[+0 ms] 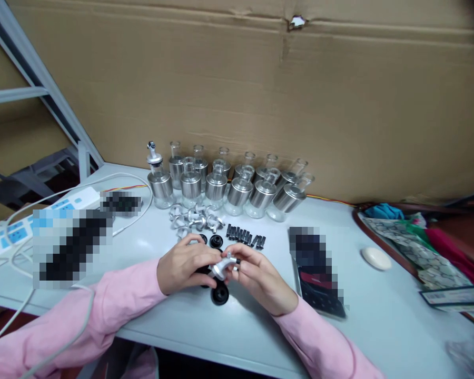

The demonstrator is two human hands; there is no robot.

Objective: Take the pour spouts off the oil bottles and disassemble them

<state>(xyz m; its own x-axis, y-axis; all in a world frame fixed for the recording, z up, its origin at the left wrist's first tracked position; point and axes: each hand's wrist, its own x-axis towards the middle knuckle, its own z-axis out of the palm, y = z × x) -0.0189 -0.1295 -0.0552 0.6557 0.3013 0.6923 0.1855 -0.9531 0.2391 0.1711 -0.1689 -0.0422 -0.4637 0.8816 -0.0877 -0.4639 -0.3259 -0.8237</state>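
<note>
Over the table's front middle, my left hand (pixel 184 263) is closed on a silver pour spout (pixel 220 270). The fingers of my right hand (pixel 263 276) pinch the same spout near its black tip (pixel 237 261). Black round stoppers (pixel 220 295) lie under and around my hands, some partly hidden by my left hand. Just beyond, short black tubes (pixel 243 235) lie in a row. To their left is a loose pile of silver spouts (pixel 197 217). Behind these stand glass oil bottles (pixel 240 192) with metal sleeves; the leftmost bottle (pixel 160 185) bears a fitted spout.
A white power strip (pixel 82 200) and loose cables lie on the left beside a blurred dark object (pixel 77 245). To my right are a blurred dark flat object (pixel 316 273), a white oval piece (pixel 376 259) and a bag (pixel 411 247). Cardboard (pixel 221 79) walls the back.
</note>
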